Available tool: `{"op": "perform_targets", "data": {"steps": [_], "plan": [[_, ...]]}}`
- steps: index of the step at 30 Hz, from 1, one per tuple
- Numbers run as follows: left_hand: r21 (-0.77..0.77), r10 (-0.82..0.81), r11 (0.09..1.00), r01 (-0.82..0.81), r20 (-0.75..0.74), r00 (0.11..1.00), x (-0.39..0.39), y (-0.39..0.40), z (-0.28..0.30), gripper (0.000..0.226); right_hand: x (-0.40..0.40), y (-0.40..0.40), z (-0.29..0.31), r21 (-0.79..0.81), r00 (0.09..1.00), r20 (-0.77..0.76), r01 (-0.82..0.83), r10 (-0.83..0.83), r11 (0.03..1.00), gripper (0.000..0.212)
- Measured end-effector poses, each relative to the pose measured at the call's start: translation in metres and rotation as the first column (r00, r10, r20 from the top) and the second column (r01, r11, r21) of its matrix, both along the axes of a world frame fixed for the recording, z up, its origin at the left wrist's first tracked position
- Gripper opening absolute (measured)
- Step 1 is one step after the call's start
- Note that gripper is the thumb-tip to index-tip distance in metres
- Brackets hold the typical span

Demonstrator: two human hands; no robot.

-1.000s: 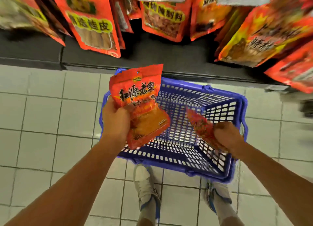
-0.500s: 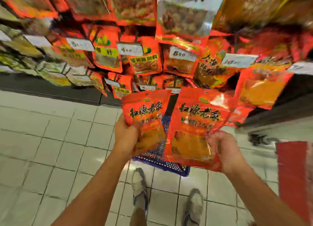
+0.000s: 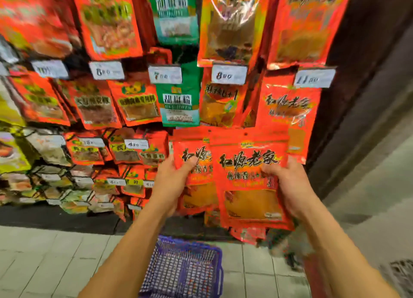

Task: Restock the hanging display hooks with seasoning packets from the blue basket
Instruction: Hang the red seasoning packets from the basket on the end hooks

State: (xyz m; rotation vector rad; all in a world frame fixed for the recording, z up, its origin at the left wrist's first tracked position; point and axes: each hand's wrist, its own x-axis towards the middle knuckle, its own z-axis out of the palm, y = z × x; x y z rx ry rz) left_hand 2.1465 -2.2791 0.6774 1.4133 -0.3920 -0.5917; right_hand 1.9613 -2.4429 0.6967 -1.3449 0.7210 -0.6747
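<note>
1. Left hand (image 3: pixel 172 181) fingers clamped on one red seasoning packet (image 3: pixel 196 163); right hand (image 3: pixel 288 186) fingers grasping a second, overlapping packet (image 3: pixel 250 181).
2. Both packets raised, hang holes uppermost, neither hooked yet.
3. Just above the fingers: matching packets (image 3: pixel 288 105) hanging under a price tag (image 3: pixel 314 77), the likely target hook.
4. Well below the fingers: blue basket (image 3: pixel 185 268) on the floor, apparently emptied; hanging these two probably finishes the task.
</note>
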Motion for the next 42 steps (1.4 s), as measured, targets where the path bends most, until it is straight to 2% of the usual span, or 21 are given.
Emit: {"op": "perform_targets", "data": {"steps": [2, 4, 6, 8, 10, 13, 16, 19, 21, 26, 30, 38, 42], "plan": [[-0.030, -0.064, 0.997, 0.065, 0.040, 0.997, 0.001, -0.013, 0.039, 0.014, -0.007, -0.007, 0.036, -0.081, 0.997, 0.023, 0.081, -0.079, 0.993, 0.014], [-0.070, -0.123, 0.989, 0.128, 0.072, 0.990, 0.003, -0.027, 0.073, 0.024, -0.015, -0.011, 0.066, -0.186, 0.992, 0.044, 0.124, -0.118, 0.975, 0.031], [-0.101, -0.158, 0.981, 0.167, 0.091, 0.983, 0.002, -0.041, 0.104, 0.024, -0.027, -0.016, 0.091, -0.272, 0.983, 0.065, 0.185, -0.174, 0.944, 0.041], [-0.133, -0.145, 0.978, 0.161, 0.125, 0.981, 0.000, -0.054, 0.127, 0.018, -0.040, -0.026, 0.112, -0.291, 0.970, 0.123, 0.236, -0.208, 0.927, 0.032], [-0.177, -0.103, 0.976, 0.129, 0.151, 0.983, 0.001, -0.067, 0.145, 0.016, -0.051, -0.040, 0.133, -0.292, 0.956, 0.170, 0.279, -0.238, 0.915, 0.014], [-0.217, -0.073, 0.970, 0.111, 0.178, 0.981, 0.003, -0.083, 0.161, 0.019, -0.060, -0.069, 0.158, -0.305, 0.931, 0.194, 0.357, -0.309, 0.883, 0.023], [-0.221, -0.045, 0.970, 0.097, 0.227, 0.973, 0.001, -0.103, 0.171, 0.016, -0.057, -0.097, 0.178, -0.282, 0.904, 0.252, 0.410, -0.345, 0.868, 0.007], [-0.265, -0.033, 0.960, 0.095, 0.228, 0.973, -0.005, -0.123, 0.181, 0.003, -0.046, -0.127, 0.193, -0.327, 0.900, 0.285, 0.414, -0.329, 0.850, 0.015], [-0.283, -0.026, 0.954, 0.099, 0.250, 0.968, -0.006, -0.137, 0.189, 0.016, -0.038, -0.149, 0.205, -0.346, 0.899, 0.300, 0.414, -0.318, 0.842, 0.020], [-0.339, 0.143, 0.940, -0.024, 0.331, 0.933, -0.002, -0.160, 0.211, 0.013, -0.018, -0.200, 0.237, -0.291, 0.909, 0.339, 0.346, -0.243, 0.892, 0.021], [-0.345, 0.219, 0.934, -0.091, 0.353, 0.910, 0.003, -0.172, 0.223, 0.018, -0.002, -0.224, 0.245, -0.292, 0.914, 0.338, 0.329, -0.225, 0.898, 0.020], [-0.426, 0.249, 0.894, -0.136, 0.221, 0.943, 0.010, -0.171, 0.232, 0.009, 0.022, -0.235, 0.256, -0.278, 0.906, 0.337, 0.357, -0.257, 0.892, 0.019], [-0.396, 0.235, 0.911, -0.117, 0.263, 0.936, 0.011, -0.171, 0.232, 0.015, 0.032, -0.230, 0.262, -0.281, 0.903, 0.326, 0.376, -0.281, 0.883, 0.025]]}}
